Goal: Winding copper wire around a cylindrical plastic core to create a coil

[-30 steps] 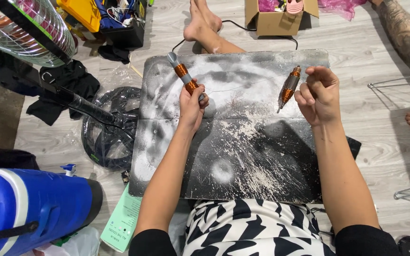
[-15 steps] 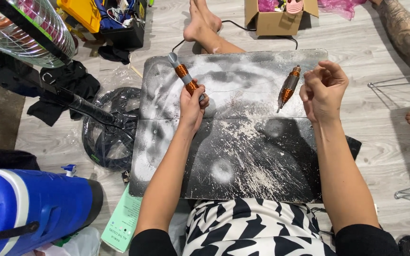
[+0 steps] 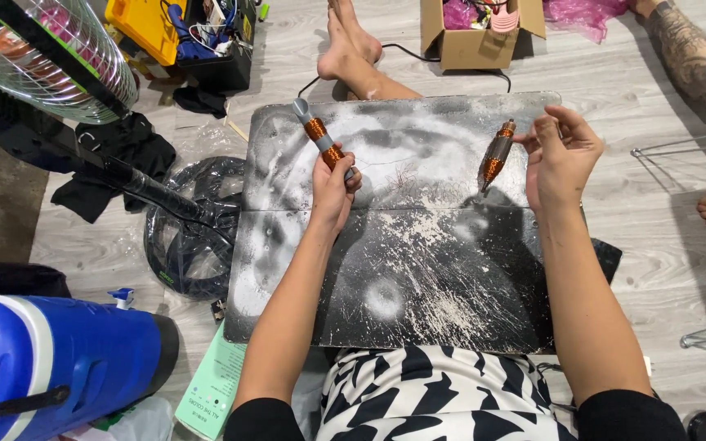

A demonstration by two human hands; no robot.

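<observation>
The left hand [image 3: 332, 192] has its grip wrapped fully round the lower end of a grey rod wound with copper wire [image 3: 318, 135], fingers curled tight, the rod slanting up and away to the left over a scuffed dark board [image 3: 418, 286]. The right hand [image 3: 560, 155] pinches the top of a second copper-wound rod [image 3: 496, 155] between thumb and fingertips, other fingers loosely spread; it hangs nearly upright, tip down toward the board. The board lies across the person's lap, dusted white. Beyond it are a cardboard box [image 3: 471, 41] and another person's bare feet [image 3: 349, 45]; a blue cooler [image 3: 51, 363] lies on the floor at left.
</observation>
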